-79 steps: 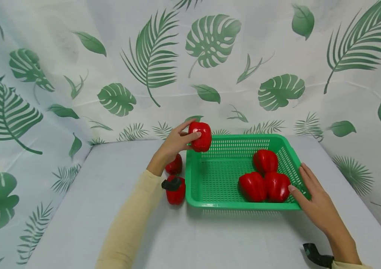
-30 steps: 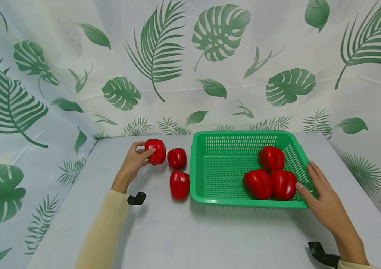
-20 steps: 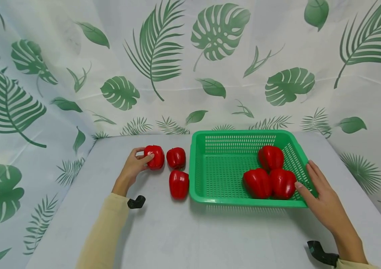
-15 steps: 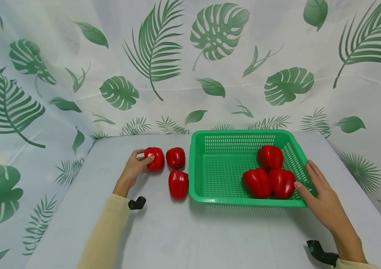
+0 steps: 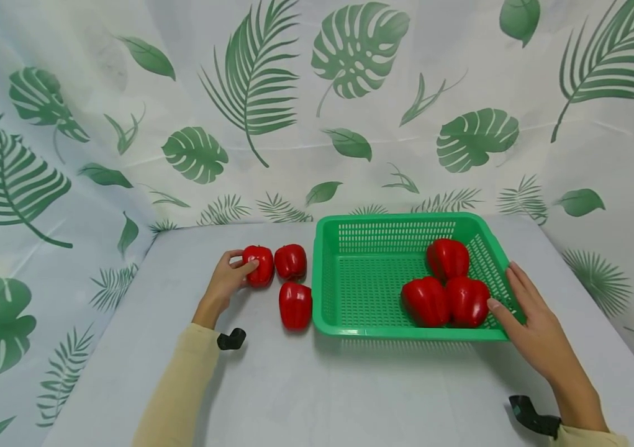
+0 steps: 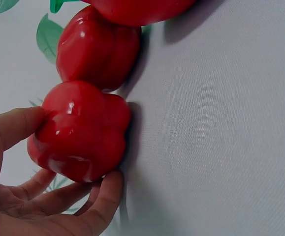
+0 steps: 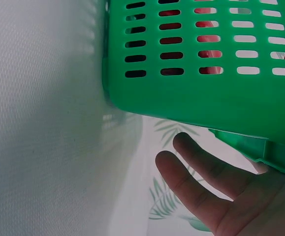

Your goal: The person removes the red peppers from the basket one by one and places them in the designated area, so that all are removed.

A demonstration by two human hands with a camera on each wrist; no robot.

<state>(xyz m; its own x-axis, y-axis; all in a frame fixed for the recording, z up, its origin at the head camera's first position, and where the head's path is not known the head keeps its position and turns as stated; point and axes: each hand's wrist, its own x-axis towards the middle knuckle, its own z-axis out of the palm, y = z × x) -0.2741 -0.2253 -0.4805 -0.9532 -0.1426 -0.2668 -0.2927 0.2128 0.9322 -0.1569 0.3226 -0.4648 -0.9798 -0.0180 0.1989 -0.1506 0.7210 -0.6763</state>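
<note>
The person's left hand held a glossy red bell pepper, its thumb on one side and curved fingers round the other, spread about as wide as the fruit. The pepper lay between thumb and fingers, much of its bulk showing past the fingertips on the right of the grip. It seemed to rest on the smooth white cloth beneath, though whether the hand bore any weight could not be told.

Just right of the gripped fruit sat a second red bell pepper, so close that contact was hard to judge. A third red bell pepper lay right of the grip and nearer the person, close against a rectangular green basket with slotted sides. A black curved attachment stuck out at the left wrist, behind the grip, beside a pale yellow sleeve.

Farther right, inside the basket's far end from the grip, three red bell peppers were bunched together. Beyond them the right hand rested at the basket's end, thumb over the rim, fingers straight along the outside; the right wrist view showed two stretched and spread beside the wall. Past everything hung a white curtain printed with green leaves.
</note>
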